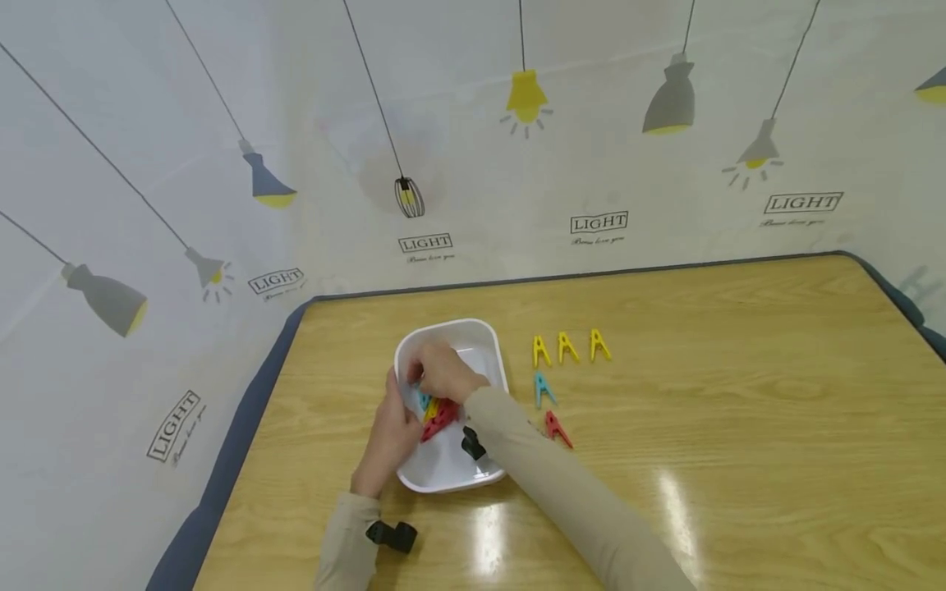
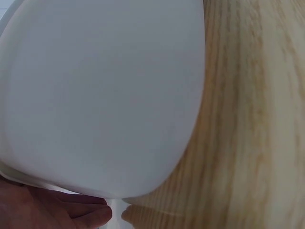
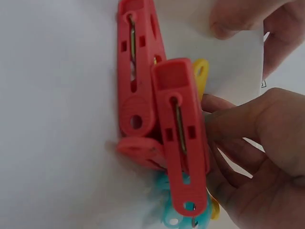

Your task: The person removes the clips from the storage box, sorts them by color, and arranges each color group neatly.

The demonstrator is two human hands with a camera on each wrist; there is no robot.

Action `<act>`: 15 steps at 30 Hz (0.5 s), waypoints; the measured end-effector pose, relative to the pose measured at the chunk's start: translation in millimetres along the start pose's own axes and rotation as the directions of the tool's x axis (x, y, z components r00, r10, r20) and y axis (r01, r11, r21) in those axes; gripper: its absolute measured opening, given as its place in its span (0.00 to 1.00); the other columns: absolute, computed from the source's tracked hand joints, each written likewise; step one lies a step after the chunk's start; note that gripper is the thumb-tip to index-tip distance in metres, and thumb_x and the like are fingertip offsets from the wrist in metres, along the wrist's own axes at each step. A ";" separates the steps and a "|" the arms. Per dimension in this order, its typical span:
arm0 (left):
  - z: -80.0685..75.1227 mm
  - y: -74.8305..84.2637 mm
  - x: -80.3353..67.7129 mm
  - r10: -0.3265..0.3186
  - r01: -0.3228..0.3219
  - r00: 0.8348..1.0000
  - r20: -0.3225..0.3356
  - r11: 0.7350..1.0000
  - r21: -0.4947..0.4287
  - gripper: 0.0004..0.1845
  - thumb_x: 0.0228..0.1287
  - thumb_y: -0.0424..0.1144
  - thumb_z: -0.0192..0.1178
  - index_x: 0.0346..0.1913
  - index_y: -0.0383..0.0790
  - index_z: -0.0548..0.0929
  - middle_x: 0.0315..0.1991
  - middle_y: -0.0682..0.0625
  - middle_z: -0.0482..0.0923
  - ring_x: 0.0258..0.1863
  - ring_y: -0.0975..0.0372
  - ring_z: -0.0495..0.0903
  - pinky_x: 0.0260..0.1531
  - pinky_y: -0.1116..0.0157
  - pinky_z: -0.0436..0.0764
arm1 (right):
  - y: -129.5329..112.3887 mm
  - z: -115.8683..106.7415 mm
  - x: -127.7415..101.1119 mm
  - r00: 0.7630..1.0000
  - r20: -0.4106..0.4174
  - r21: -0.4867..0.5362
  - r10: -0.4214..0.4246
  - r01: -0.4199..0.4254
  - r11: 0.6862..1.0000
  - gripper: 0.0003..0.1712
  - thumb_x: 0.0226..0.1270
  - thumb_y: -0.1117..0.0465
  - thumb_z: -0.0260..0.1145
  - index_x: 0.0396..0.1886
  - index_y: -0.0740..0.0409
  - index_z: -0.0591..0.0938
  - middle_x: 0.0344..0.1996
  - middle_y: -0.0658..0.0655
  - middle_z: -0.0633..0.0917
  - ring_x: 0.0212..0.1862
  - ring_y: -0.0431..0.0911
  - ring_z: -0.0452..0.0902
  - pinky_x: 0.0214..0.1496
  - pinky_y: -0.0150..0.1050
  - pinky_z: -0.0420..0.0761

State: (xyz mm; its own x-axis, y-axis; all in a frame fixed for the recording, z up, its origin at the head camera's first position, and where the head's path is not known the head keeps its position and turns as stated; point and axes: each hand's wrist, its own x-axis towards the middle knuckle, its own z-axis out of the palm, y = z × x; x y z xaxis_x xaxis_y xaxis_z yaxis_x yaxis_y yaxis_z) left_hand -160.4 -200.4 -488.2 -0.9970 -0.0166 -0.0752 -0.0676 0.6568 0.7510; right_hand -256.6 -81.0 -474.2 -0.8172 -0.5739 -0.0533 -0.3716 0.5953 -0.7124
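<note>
A white plastic tray stands on the table, its left wall gripped by my left hand, thumb inside and fingers outside. My right hand reaches into the tray beside a small pile of clothespins. In the right wrist view, red clothespins lie uppermost, with a blue clothespin and a yellow clothespin partly hidden beneath. The right fingers are bent behind the pile; whether they pinch a clothespin is hidden. The tray's outer wall fills much of the left wrist view.
Right of the tray, three yellow clothespins lie in a row on the wooden table. Nearer me are a blue clothespin and a red clothespin, the latter close to my right sleeve. A lamp-printed curtain hangs behind the table.
</note>
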 end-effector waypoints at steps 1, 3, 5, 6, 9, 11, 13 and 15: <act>-0.4 -0.2 -0.1 0.005 -0.005 1.000 -0.002 1.000 0.001 0.48 0.56 0.19 0.47 0.80 0.33 0.41 0.73 0.27 0.63 0.65 0.41 0.72 0.63 0.41 0.76 | 0.1 0.4 0.7 1.000 0.000 -0.018 -0.005 0.005 1.000 0.13 0.53 0.76 0.68 0.36 0.60 0.90 0.37 0.55 0.90 0.40 0.43 0.81 0.43 0.30 0.83; -1.1 -0.4 -0.4 0.005 -0.005 1.000 -0.001 1.000 -0.004 0.49 0.55 0.19 0.47 0.80 0.33 0.41 0.73 0.27 0.62 0.65 0.41 0.72 0.63 0.41 0.75 | 0.6 1.8 1.9 1.000 0.010 -0.045 -0.012 0.013 0.999 0.13 0.53 0.76 0.69 0.35 0.59 0.91 0.35 0.54 0.90 0.38 0.42 0.80 0.41 0.29 0.81; -1.6 -0.7 -0.9 0.002 -0.002 1.000 -0.003 1.000 -0.010 0.49 0.54 0.19 0.48 0.80 0.33 0.41 0.72 0.26 0.64 0.64 0.41 0.73 0.62 0.41 0.76 | 1.2 3.2 3.2 0.999 0.017 -0.084 -0.028 0.029 0.996 0.12 0.53 0.75 0.70 0.34 0.58 0.91 0.34 0.53 0.91 0.37 0.42 0.80 0.39 0.28 0.80; -1.8 -1.0 -0.9 0.006 -0.006 1.000 -0.007 1.000 -0.007 0.49 0.53 0.19 0.48 0.80 0.32 0.41 0.71 0.26 0.64 0.63 0.41 0.73 0.61 0.41 0.77 | 1.5 3.7 3.7 0.999 0.021 -0.107 -0.037 0.039 0.994 0.11 0.53 0.74 0.70 0.34 0.57 0.91 0.33 0.53 0.91 0.36 0.41 0.79 0.39 0.27 0.79; -2.1 -0.9 -0.4 0.014 -0.014 1.000 -0.011 1.000 -0.004 0.49 0.53 0.19 0.48 0.80 0.32 0.42 0.70 0.26 0.66 0.61 0.42 0.74 0.60 0.41 0.78 | 1.9 3.2 4.4 0.999 0.027 -0.133 -0.047 0.050 0.990 0.10 0.53 0.73 0.70 0.33 0.57 0.91 0.32 0.52 0.91 0.35 0.41 0.79 0.37 0.27 0.79; -2.0 -0.8 0.1 0.024 -0.025 1.000 -0.015 1.000 -0.005 0.49 0.53 0.19 0.47 0.80 0.32 0.42 0.69 0.26 0.66 0.60 0.42 0.75 0.57 0.42 0.79 | 2.0 1.9 4.4 0.999 0.031 -0.130 -0.044 0.047 0.990 0.10 0.53 0.73 0.70 0.32 0.58 0.91 0.31 0.53 0.90 0.34 0.42 0.79 0.36 0.28 0.79; -1.5 -0.6 0.2 0.026 -0.026 1.000 -0.016 1.000 -0.006 0.48 0.53 0.19 0.47 0.79 0.32 0.43 0.68 0.25 0.67 0.58 0.43 0.75 0.56 0.43 0.80 | 2.3 0.1 3.6 0.998 0.043 -0.114 -0.034 0.039 0.993 0.10 0.53 0.74 0.70 0.31 0.59 0.91 0.31 0.54 0.90 0.34 0.42 0.79 0.35 0.28 0.80; -0.9 -0.5 0.3 0.024 -0.024 1.000 -0.017 1.000 -0.009 0.48 0.52 0.19 0.48 0.79 0.32 0.44 0.68 0.25 0.68 0.58 0.43 0.76 0.55 0.44 0.81 | 2.6 -2.1 2.6 0.998 0.061 -0.117 -0.031 0.038 0.992 0.10 0.53 0.75 0.69 0.31 0.59 0.91 0.31 0.54 0.90 0.34 0.42 0.79 0.34 0.27 0.80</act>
State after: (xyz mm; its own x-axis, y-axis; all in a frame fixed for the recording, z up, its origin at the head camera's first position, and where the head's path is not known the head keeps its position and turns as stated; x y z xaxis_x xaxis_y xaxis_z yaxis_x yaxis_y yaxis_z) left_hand -160.7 -201.4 -488.0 -0.9989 -0.0133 -0.0460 -0.0436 0.6503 0.7584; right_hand -260.6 -79.8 -474.7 -0.7770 -0.6252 -0.0738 -0.4513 0.6350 -0.6270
